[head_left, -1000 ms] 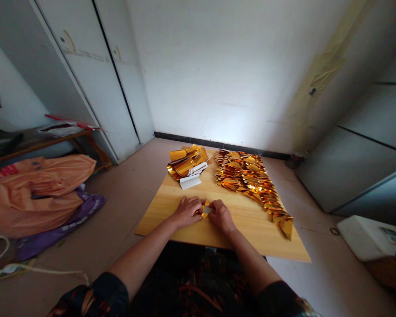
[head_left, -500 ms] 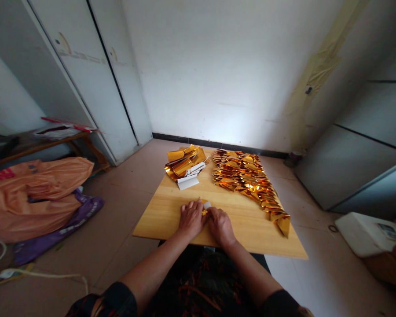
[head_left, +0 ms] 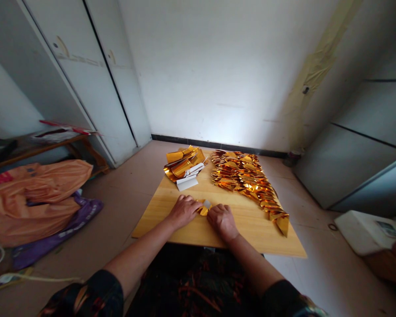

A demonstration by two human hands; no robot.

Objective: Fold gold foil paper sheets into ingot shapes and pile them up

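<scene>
Where the wooden board (head_left: 251, 226) carries one gold foil piece (head_left: 203, 211), between hands: left hand (head_left: 184, 211), fingertips at one edge; right hand (head_left: 222, 220), curled, at the other; firmness of either grip, cannot tell

On brd (head_left: 158, 220): foil pc (head_left: 203, 209) front, sheets (head_left: 184, 167) bhnd L, folded pcs (head_left: 242, 172) R

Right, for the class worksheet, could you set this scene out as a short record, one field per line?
Surface: wooden board
Between the hands: small gold piece with a grey patch
Left hand: fingers at the piece's left edge
Right hand: fingers at its right edge
Board, far left: loose gold sheets, white paper
Board, right: many folded gold pieces
Floor, left: purple bag
</scene>
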